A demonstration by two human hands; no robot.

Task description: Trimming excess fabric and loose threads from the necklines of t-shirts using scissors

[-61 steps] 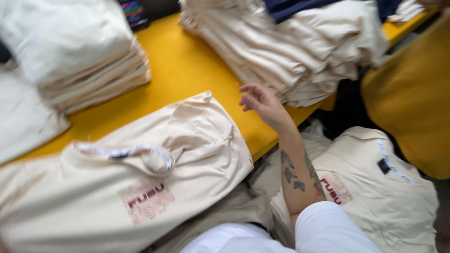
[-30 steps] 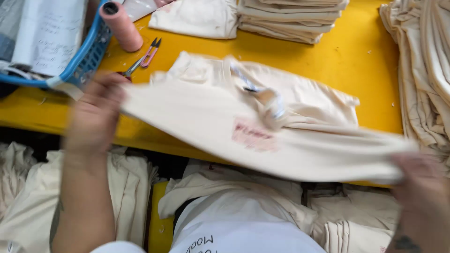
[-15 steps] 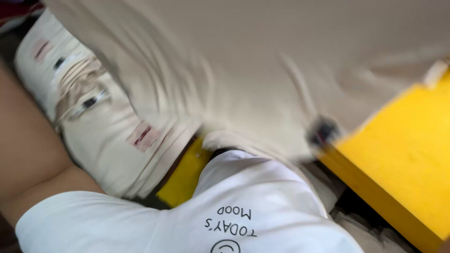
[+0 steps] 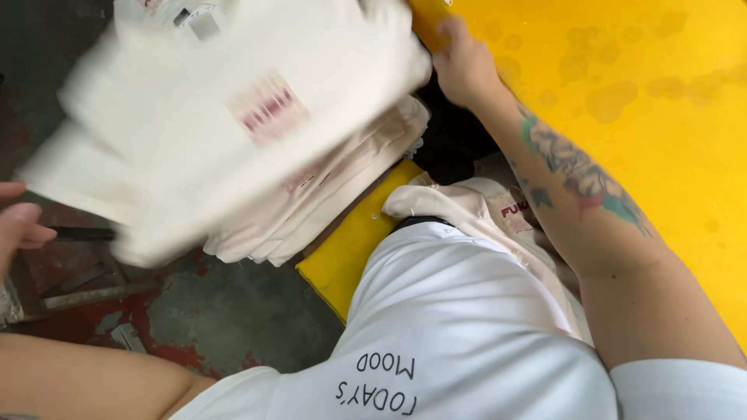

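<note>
— How were your arms set just then?

— My right hand [image 4: 464, 66] was stretched far forward, the tattooed forearm running up along the near edge of the yellow painted table [image 4: 646, 117], wrist bent a little to the left. Its fingers were closed on one corner of the cream cloth tote bag with the reddish printed patch [image 4: 233, 124]. My left hand [image 4: 19, 225] sat low, well to the left of that table, fingers loosely curled and apart; it seemed just off the bag's lower left corner, though I couldn't tell whether it touched.

— What couldn't you make out?

— The bag was badly blurred, so its handles and its print were only smears. My fingertips on the right were tucked under the cloth. The left hand was cut by the frame's edge, and my white shirt [image 4: 459, 327] covered whatever lay below me.

— Which way did the bag lie?

— In the air left of the table, spread flat and facing up, its long axis slanting from the lower left up to my right hand. Under it, beside the table's edge, lay a stack of folded cream bags [image 4: 327, 202], and one more cream bag [image 4: 475, 206] sat against my right forearm.
</note>
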